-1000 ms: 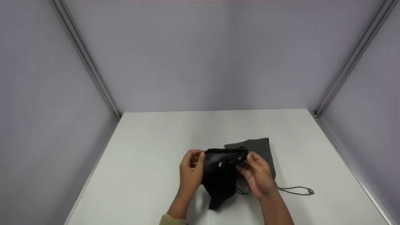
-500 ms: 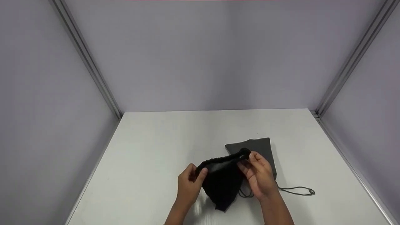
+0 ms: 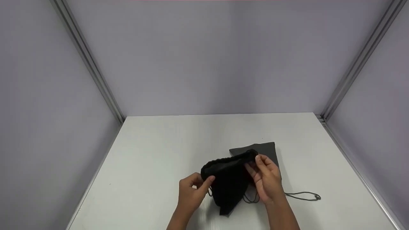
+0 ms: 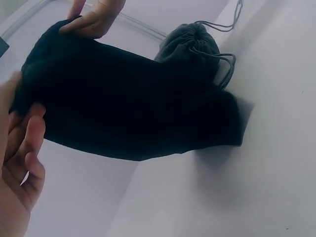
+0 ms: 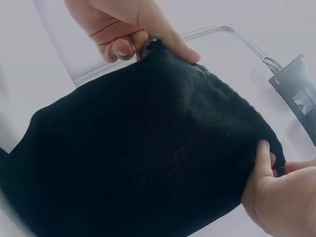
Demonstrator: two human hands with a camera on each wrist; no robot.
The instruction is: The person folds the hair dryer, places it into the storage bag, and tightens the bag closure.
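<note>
While held between both hands, black drawstring pouch [image 3: 228,182]: left hand [image 3: 190,193] and right hand [image 3: 266,179] each pinch its mouth rim; contents apparently hidden.

Bare white tabletop [image 3: 153,159] open to the left and far side, flat grey cloth pouch [image 3: 266,151] and its looped cord [image 3: 303,195] lying right, grey walls [image 3: 48,111] closing three sides
</note>
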